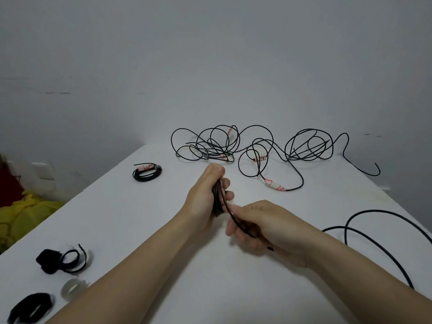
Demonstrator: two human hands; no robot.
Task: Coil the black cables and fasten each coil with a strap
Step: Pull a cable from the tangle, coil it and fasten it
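Observation:
My left hand (205,195) grips a partly wound coil of black cable (217,202) above the middle of the white table (140,218). My right hand (264,225) holds the free run of that same cable close to the coil; the cable trails off to the right in a long loop (374,237). A tangle of loose black cables (233,143) with white and red labels lies at the far side. One finished coil (147,173) lies at the far left. Black hook-and-loop straps (63,258) sit at the near left.
A grey strap loop (72,288) and another black strap (30,308) lie by the table's near left corner. Yellow and red cloth (28,211) is on the floor to the left. A grey wall stands behind the table.

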